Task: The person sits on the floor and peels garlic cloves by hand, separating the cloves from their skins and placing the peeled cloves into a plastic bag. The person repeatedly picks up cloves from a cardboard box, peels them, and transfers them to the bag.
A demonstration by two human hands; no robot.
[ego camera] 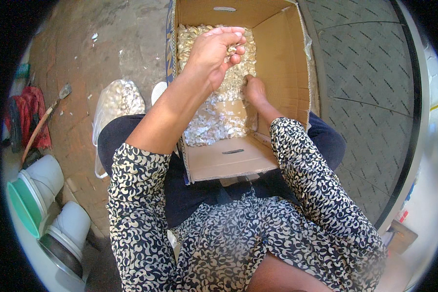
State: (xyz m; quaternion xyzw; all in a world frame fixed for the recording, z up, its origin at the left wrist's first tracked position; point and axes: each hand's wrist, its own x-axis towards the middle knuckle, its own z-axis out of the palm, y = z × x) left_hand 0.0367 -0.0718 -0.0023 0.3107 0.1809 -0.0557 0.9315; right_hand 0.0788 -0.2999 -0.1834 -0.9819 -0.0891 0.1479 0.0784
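An open cardboard box (279, 51) stands between my knees. Pale pieces that look like garlic cloves (189, 38) cover its far part, and thin papery skins (211, 127) lie at the near end. My left hand (217, 54) is raised above the cloves, palm turned to the right. Its fingers curl around a few small pale pieces, apparently cloves. Lower and to the right, my right hand (254, 90) reaches down to the contents near the right wall. Its fingertips are mostly hidden, so any hold there is unclear.
A clear plastic bag (120, 98) of similar pale pieces sits left of the box. White buckets (45, 175), a wooden-handled tool (40, 124) and red cloth (33, 109) are farther left. A dark panelled surface (365, 69) runs along the right. Skin scraps dot the floor (106, 47).
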